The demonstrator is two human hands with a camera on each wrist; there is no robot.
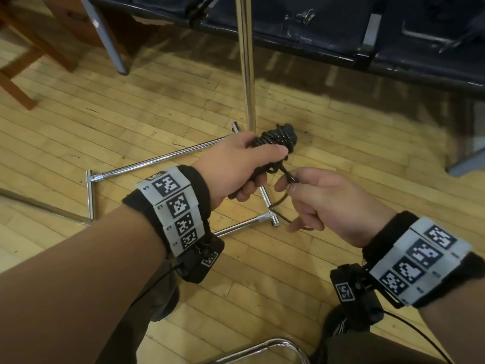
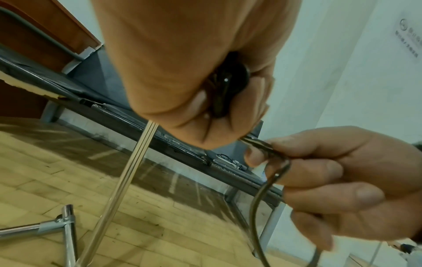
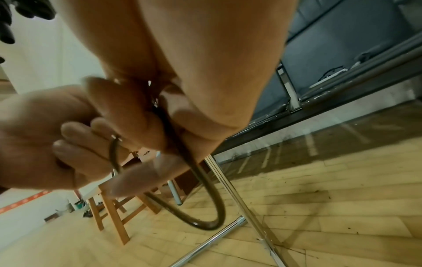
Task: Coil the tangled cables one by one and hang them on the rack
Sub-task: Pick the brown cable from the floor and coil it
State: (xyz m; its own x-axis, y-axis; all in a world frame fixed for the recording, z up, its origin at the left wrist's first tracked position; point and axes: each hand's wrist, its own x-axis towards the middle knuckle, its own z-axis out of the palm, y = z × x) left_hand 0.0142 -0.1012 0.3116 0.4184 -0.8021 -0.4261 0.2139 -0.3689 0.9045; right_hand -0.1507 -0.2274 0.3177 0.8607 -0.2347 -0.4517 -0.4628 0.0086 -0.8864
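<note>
A wood-plank floor fills the head view, with a row of dark seats along the far edge and a wooden stool at the upper left. On the floor stands the chrome rack: one upright pole rising out of the top of the view from a rectangular base of thin chrome tubes. Above that base, in front of the pole's foot, the left hand is closed around a black cable wound into a tight bundle; its fingers curl round the lower part of the bundle and the thumb lies along the top. The bundle's long axis runs from the palm up and away to the right, so its rounded end points toward the pole and the seats. From the near end of the bundle a loose tail of the same cable leads to the right hand, just beside the left, where thumb and forefinger pinch it; the other fingers are loosely curled, and the tail hangs down past them in a loop.
</note>
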